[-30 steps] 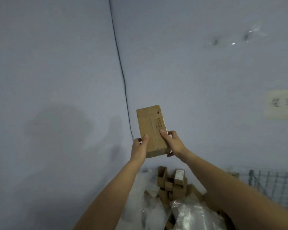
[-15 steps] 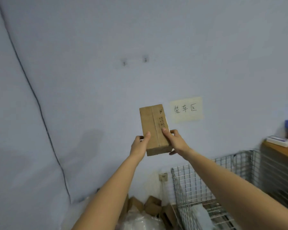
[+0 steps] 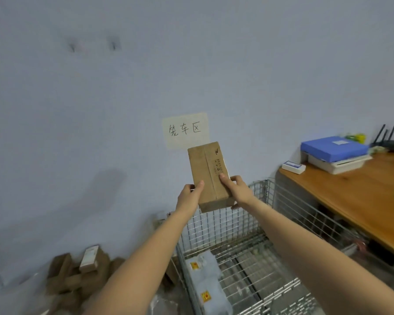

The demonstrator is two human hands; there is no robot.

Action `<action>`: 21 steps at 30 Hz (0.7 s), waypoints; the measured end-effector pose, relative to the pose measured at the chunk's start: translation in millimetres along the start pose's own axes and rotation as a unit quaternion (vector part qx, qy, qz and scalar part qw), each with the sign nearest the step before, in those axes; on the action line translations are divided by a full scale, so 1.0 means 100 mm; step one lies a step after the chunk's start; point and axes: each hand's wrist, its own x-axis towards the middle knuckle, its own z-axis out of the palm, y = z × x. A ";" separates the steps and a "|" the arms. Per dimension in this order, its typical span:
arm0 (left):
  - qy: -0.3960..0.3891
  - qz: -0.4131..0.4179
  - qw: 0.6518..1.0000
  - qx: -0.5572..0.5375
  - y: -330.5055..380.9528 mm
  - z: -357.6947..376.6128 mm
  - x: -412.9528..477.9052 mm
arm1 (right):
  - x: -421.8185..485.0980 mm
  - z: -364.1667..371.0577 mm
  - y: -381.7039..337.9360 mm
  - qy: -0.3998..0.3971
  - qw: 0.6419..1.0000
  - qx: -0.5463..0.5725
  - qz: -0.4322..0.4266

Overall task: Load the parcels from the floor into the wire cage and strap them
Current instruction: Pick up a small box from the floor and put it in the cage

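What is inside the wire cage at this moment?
A white wrapped parcel with yellow labels lies on the wire cage floor, by its left wall. The right forearm hides part of the floor.

Wire cage (image 3: 258, 185) — white parcels (image 3: 205, 278) lie on its bottom.

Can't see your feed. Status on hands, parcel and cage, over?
The left hand and right hand grip the cardboard parcel, held up. Below, the wire cage, open top, one white bagged parcel inside. Nothing between parcel and cage.
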 end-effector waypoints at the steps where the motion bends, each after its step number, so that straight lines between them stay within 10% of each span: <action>1: -0.003 0.001 1.000 -0.001 -0.01 0.08 0.03 | 0.01 -0.05 0.06 0.004 1.000 0.004 0.004; 21: -0.112 -0.026 0.992 -0.055 -0.31 1.32 1.36 | 0.97 -0.72 0.80 0.041 0.994 -0.024 0.099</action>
